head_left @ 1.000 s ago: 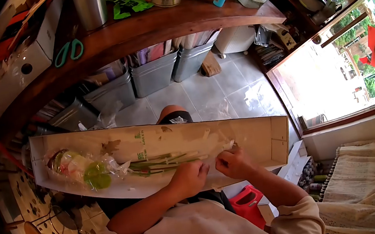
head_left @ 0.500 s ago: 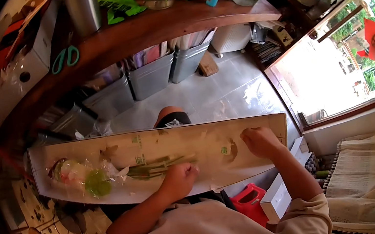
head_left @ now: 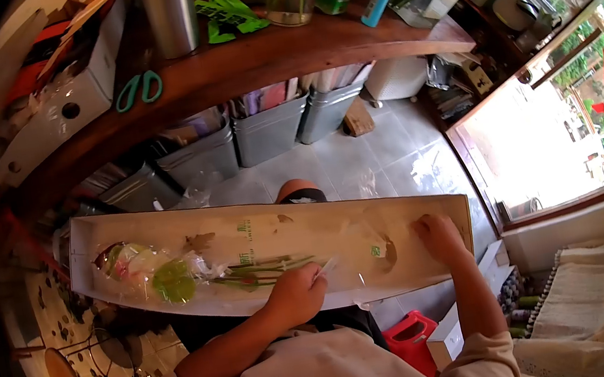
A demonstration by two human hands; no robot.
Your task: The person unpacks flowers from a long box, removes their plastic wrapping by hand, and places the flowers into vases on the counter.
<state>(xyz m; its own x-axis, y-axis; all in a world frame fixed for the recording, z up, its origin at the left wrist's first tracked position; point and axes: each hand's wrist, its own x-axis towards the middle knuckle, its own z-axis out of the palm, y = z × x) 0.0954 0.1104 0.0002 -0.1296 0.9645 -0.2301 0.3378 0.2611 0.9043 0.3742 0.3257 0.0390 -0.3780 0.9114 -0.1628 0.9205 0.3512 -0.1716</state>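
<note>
A long, shallow cardboard box [head_left: 338,214] lies across my lap. Inside, at its left end, are pale flowers [head_left: 131,263] in clear plastic with a round green piece [head_left: 174,282]; their green stems [head_left: 253,275] point right. My left hand [head_left: 300,294] is closed over the near wall by the stem ends, pinching what looks like a thin clear plastic strip [head_left: 328,266]. My right hand [head_left: 440,237] is curled closed over the box's right end. Whatever its fingers hold is hidden.
Ahead, a curved wooden counter [head_left: 257,60] bears teal scissors [head_left: 139,91], a metal cylinder [head_left: 171,15], bottles and vases. Grey bins [head_left: 272,131] stand beneath it. A red container [head_left: 412,342] and a white box [head_left: 446,340] sit near my right side.
The view has shifted, so the counter and bins appear lower and further right. The box looks more tilted. My right hand has moved right and slightly down; my left stays near the stems.
</note>
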